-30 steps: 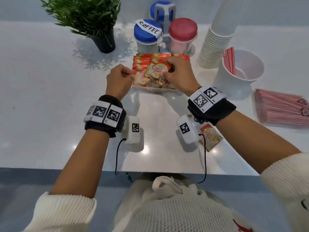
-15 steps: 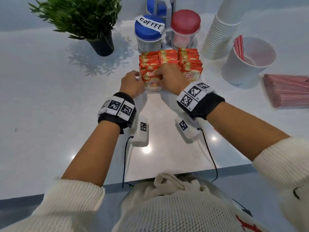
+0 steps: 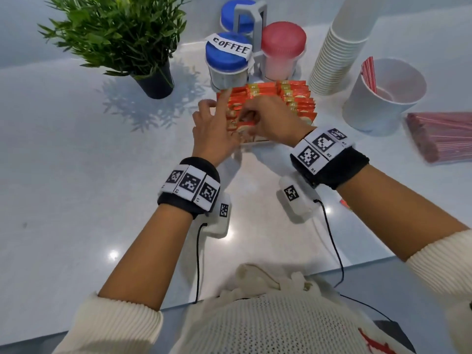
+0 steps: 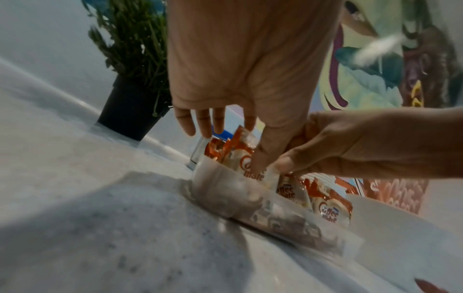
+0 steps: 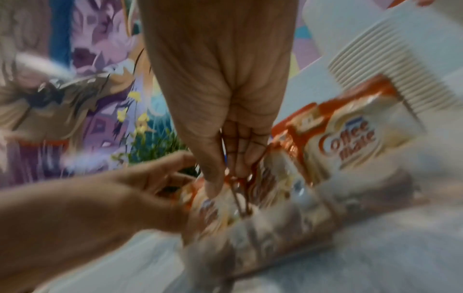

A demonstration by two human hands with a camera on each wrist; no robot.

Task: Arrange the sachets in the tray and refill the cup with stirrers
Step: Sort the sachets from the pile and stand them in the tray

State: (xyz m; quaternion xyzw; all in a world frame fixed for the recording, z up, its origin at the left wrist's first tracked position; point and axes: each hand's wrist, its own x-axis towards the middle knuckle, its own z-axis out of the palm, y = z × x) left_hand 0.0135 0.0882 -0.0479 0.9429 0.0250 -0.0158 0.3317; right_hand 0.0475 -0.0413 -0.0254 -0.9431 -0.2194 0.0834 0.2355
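Orange Coffee-mate sachets (image 3: 293, 98) stand in rows in a clear plastic tray (image 3: 255, 143) at the middle of the counter. My left hand (image 3: 217, 116) is at the tray's left front corner with straight, spread fingers; its thumb (image 4: 260, 158) touches a front sachet (image 4: 253, 168). My right hand (image 3: 258, 116) reaches over the front row, thumb and fingers pinching a sachet (image 5: 225, 190) there. A white cup (image 3: 383, 103) at the right holds a few red stirrers (image 3: 369, 72). A pack of red stirrers (image 3: 441, 139) lies beyond it.
A stack of paper cups (image 3: 337, 54) stands right behind the tray. Blue "COFFEE" canister (image 3: 227, 62) and red-lidded canister (image 3: 282, 49) stand in a rack at the back. A potted plant (image 3: 127, 42) is at back left. An orange sachet corner (image 3: 343, 202) peeks from under my right forearm.
My left hand has gone from a curled fist beside the tray to straight, spread fingers. My right hand stays over the front row. The head view has shifted closer.
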